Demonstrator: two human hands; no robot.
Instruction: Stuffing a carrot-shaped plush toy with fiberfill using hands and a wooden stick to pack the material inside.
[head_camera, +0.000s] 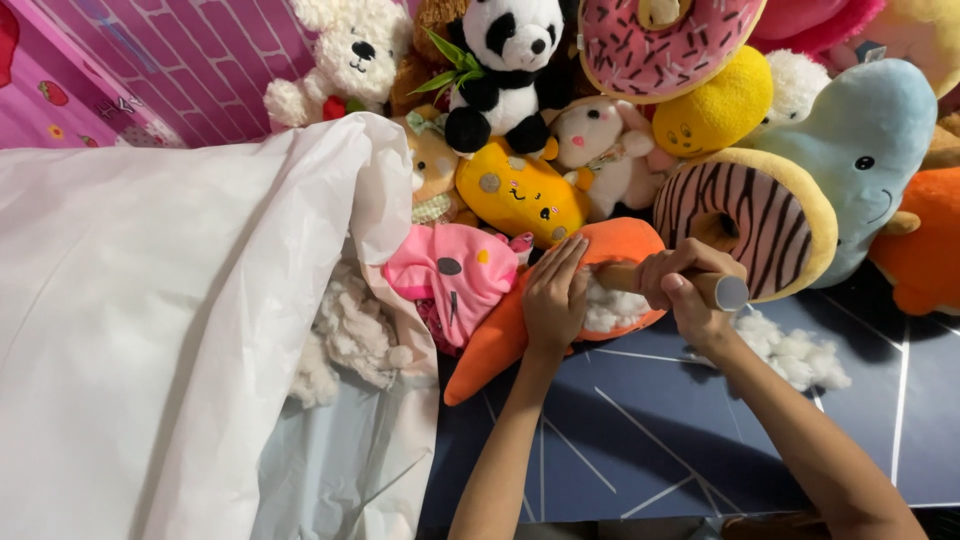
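The left hand (553, 298) lies flat and open on an orange plush toy (520, 330). The right hand (688, 290) grips a wooden stick (700, 285) pushed into its white stuffing (612, 308).

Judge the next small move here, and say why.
Probably push the wooden stick deeper into the orange plush toy. The right hand grips the stick with its tip in the opening, white stuffing bulges out there, and the left hand lies flat on the toy, steadying it.
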